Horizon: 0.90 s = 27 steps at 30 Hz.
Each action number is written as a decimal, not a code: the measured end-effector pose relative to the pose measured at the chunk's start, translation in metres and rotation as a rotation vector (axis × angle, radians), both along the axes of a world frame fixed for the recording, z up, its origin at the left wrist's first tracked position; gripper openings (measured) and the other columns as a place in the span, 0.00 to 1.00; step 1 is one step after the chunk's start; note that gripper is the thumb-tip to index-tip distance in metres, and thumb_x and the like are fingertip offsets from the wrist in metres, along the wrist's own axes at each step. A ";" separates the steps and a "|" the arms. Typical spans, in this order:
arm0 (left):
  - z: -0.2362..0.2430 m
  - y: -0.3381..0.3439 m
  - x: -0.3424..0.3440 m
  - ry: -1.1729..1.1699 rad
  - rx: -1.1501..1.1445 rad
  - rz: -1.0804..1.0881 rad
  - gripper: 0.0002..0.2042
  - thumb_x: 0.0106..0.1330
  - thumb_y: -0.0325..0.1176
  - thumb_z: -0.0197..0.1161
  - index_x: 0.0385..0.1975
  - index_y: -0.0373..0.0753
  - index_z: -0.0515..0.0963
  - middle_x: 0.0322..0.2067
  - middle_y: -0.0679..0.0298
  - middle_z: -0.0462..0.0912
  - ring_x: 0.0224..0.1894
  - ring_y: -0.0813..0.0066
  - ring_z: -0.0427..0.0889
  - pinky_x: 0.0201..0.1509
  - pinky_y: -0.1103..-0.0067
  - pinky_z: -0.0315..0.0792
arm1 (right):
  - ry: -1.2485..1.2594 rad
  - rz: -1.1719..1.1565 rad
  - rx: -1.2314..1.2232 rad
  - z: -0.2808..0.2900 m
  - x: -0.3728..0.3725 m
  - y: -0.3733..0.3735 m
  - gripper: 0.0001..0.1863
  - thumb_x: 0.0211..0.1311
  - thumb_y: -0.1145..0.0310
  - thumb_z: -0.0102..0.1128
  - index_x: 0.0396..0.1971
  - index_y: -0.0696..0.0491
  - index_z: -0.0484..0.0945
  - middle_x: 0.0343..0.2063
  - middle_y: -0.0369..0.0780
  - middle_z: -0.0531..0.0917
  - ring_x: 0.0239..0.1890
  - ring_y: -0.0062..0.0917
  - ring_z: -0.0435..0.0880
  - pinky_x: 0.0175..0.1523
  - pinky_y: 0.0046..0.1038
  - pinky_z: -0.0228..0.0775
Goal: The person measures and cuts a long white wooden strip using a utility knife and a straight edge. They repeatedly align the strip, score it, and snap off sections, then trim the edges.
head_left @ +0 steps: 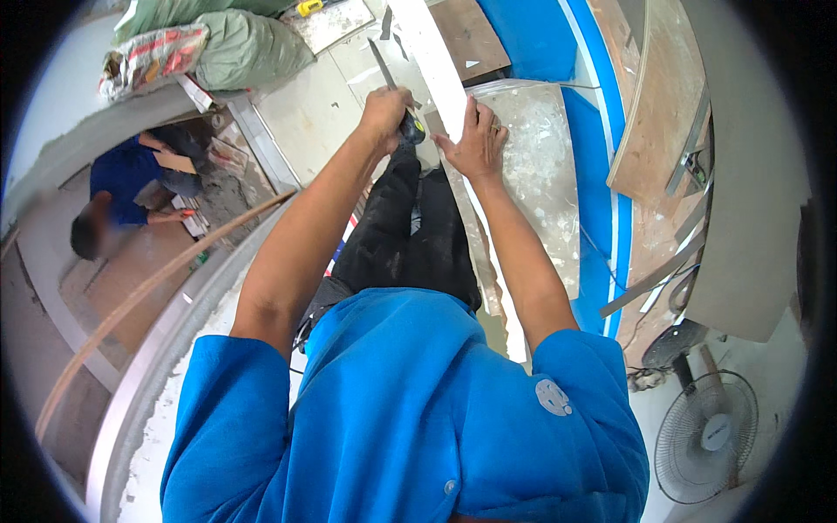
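My left hand is closed round a tool with a long narrow grey blade and a dark handle end. The blade points away from me, to the left of a long white strip of board. Across that strip lies my right hand, its thumb at the left edge and its fingers at the right edge, gripping it. The strip runs from the far edge of the view back past my right forearm, which hides part of it. Both hands are in front of my legs.
A dusty grey board and blue sheeting lie to the right. Curved wooden panels and a fan stand farther right. Stuffed sacks are at far left. A person in dark blue works beyond a low wall at left.
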State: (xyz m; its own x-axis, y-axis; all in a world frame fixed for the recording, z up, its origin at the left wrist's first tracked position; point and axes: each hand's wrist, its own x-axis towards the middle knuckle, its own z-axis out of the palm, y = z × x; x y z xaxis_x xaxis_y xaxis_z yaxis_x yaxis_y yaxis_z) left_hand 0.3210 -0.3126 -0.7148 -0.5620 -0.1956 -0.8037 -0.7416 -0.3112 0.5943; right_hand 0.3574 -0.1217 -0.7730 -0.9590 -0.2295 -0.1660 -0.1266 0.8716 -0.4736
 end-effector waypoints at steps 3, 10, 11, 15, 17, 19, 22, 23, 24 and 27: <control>0.004 -0.009 -0.001 0.025 0.164 0.125 0.14 0.67 0.26 0.61 0.49 0.32 0.67 0.31 0.57 0.76 0.25 0.69 0.77 0.23 0.74 0.75 | -0.002 0.005 0.018 -0.002 -0.002 -0.003 0.49 0.51 0.50 0.75 0.68 0.58 0.61 0.55 0.46 0.68 0.59 0.43 0.69 0.61 0.48 0.59; -0.032 0.032 -0.010 0.178 0.193 0.230 0.26 0.59 0.22 0.72 0.50 0.32 0.61 0.30 0.57 0.77 0.26 0.71 0.80 0.21 0.78 0.75 | -0.223 -0.032 -0.544 -0.014 -0.022 0.019 0.43 0.50 0.63 0.75 0.66 0.63 0.68 0.53 0.49 0.71 0.57 0.41 0.73 0.61 0.35 0.70; -0.034 0.035 -0.012 0.198 0.196 0.231 0.26 0.59 0.23 0.73 0.50 0.32 0.61 0.30 0.58 0.78 0.25 0.71 0.80 0.21 0.78 0.75 | -0.261 -0.015 -0.561 -0.015 -0.024 0.022 0.44 0.50 0.63 0.76 0.67 0.63 0.67 0.53 0.49 0.71 0.57 0.39 0.73 0.61 0.35 0.69; -0.035 0.031 -0.022 0.226 0.067 0.106 0.27 0.56 0.22 0.75 0.50 0.30 0.64 0.28 0.58 0.79 0.21 0.73 0.79 0.21 0.77 0.75 | -0.402 -0.051 -0.612 -0.018 -0.030 0.031 0.46 0.51 0.62 0.76 0.69 0.62 0.64 0.52 0.46 0.70 0.57 0.35 0.72 0.61 0.32 0.68; -0.035 0.024 -0.027 0.254 0.052 0.072 0.25 0.55 0.20 0.74 0.49 0.30 0.66 0.29 0.58 0.80 0.22 0.73 0.80 0.21 0.78 0.74 | -0.417 -0.051 -0.617 -0.019 -0.031 0.031 0.46 0.52 0.61 0.76 0.69 0.62 0.64 0.51 0.46 0.70 0.57 0.34 0.71 0.62 0.32 0.67; -0.037 0.018 -0.030 0.254 0.065 0.044 0.24 0.56 0.18 0.73 0.49 0.30 0.67 0.29 0.57 0.80 0.23 0.72 0.80 0.21 0.79 0.74 | -0.445 -0.073 -0.602 -0.021 -0.032 0.029 0.47 0.52 0.60 0.76 0.69 0.63 0.64 0.51 0.46 0.70 0.58 0.35 0.71 0.63 0.31 0.65; -0.043 0.012 -0.031 0.266 0.065 0.076 0.22 0.58 0.18 0.70 0.50 0.31 0.67 0.30 0.56 0.80 0.24 0.72 0.81 0.22 0.78 0.75 | -0.420 -0.042 -0.490 -0.021 -0.034 0.029 0.47 0.51 0.59 0.76 0.68 0.63 0.64 0.54 0.46 0.70 0.58 0.36 0.70 0.64 0.31 0.65; -0.046 0.009 -0.030 0.279 0.054 0.113 0.22 0.59 0.18 0.69 0.50 0.31 0.67 0.29 0.56 0.80 0.23 0.71 0.81 0.22 0.78 0.75 | -0.419 -0.024 -0.521 -0.021 -0.035 0.030 0.47 0.51 0.59 0.76 0.68 0.64 0.64 0.55 0.47 0.70 0.59 0.36 0.70 0.64 0.31 0.65; -0.047 0.006 -0.030 0.273 0.075 0.131 0.21 0.59 0.18 0.68 0.50 0.31 0.67 0.29 0.56 0.80 0.23 0.71 0.81 0.22 0.78 0.75 | -0.422 -0.030 -0.548 -0.021 -0.036 0.032 0.47 0.52 0.59 0.76 0.68 0.64 0.64 0.56 0.47 0.69 0.59 0.36 0.70 0.65 0.31 0.64; -0.046 -0.007 -0.027 0.234 0.081 0.464 0.19 0.60 0.18 0.66 0.49 0.32 0.68 0.27 0.58 0.79 0.21 0.72 0.78 0.22 0.77 0.76 | -0.533 -0.049 -0.577 -0.018 -0.041 0.038 0.46 0.54 0.61 0.75 0.70 0.62 0.63 0.59 0.46 0.68 0.61 0.33 0.70 0.66 0.29 0.64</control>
State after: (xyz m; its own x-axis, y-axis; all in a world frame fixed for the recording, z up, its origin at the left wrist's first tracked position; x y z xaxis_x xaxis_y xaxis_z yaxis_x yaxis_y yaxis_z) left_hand 0.2938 -0.3193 -0.7611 -0.5970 -0.4094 -0.6899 -0.3649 -0.6273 0.6880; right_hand 0.3166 -0.0838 -0.7909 -0.7951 -0.3789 -0.4736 0.2767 0.4682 -0.8392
